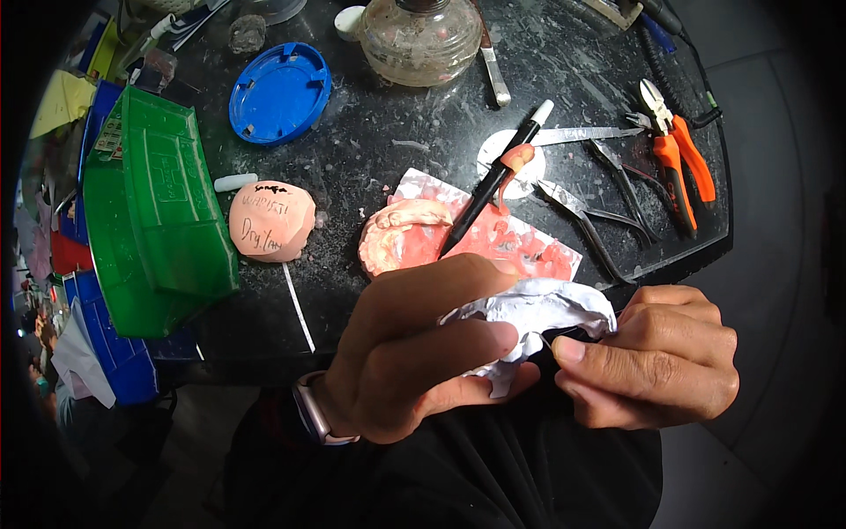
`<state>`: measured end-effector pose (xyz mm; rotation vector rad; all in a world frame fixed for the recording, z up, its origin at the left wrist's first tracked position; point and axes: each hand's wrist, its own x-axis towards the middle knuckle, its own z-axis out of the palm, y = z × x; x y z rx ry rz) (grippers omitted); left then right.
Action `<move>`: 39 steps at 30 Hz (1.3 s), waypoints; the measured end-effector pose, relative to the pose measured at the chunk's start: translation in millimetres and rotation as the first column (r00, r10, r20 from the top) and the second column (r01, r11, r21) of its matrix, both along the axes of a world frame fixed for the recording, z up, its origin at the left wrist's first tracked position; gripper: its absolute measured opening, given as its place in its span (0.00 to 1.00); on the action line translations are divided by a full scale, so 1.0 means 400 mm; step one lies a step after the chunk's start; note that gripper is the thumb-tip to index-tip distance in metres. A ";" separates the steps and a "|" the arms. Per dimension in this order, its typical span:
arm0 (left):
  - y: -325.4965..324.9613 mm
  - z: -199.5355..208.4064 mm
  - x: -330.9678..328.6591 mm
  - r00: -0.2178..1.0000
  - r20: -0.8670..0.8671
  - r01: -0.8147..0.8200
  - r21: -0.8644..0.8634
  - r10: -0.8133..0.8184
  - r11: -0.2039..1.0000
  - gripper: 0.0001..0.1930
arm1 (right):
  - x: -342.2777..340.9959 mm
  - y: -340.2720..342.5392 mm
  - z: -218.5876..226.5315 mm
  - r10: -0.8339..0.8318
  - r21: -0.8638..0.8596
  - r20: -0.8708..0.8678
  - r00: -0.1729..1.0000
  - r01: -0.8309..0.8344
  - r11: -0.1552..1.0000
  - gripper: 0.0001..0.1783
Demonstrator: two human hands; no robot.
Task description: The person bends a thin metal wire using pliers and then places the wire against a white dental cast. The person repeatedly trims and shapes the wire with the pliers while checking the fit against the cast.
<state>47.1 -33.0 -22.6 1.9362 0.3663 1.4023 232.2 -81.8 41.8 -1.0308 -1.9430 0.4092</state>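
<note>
My left hand [401, 344] is closed around a white plaster dental cast [551, 307], thumb below and fingers over its left side. My right hand [656, 361] is pinched at the right end of the cast, its fingertips touching or nearly touching the edge. A thin wire-like tip shows by the right thumb, but what these fingers hold is mostly hidden. Just beyond the hands, a pinkish dental cast [381, 247] lies on a red-stained sheet [538, 242]. Across the sheet rests a black pen [482, 196] with an orange-pink lump [518, 159] stuck to it.
At right lie orange-handled cutters [674, 167] and metal pliers [582, 212]. On the left stand a green bin [163, 212], a blue lid [280, 93] and a pink plaster block [271, 222] with handwriting. A glass burner [421, 44] and a knife [495, 75] are at the back.
</note>
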 end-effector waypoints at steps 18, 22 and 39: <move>-0.012 0.009 -0.007 0.999 0.047 0.027 -0.136 -0.021 0.990 0.30 | 0.025 0.024 -0.016 0.125 -0.046 -0.099 0.987 -0.130 0.990 0.17; -0.008 0.005 -0.010 0.998 0.062 0.036 -0.091 -0.030 0.995 0.25 | 0.027 0.025 -0.016 0.144 -0.065 -0.118 0.983 -0.152 0.986 0.17; -0.014 -0.007 0.026 0.976 0.191 -0.120 0.066 0.105 0.991 0.20 | -0.011 0.005 0.003 0.054 0.027 -0.063 0.997 -0.052 0.998 0.16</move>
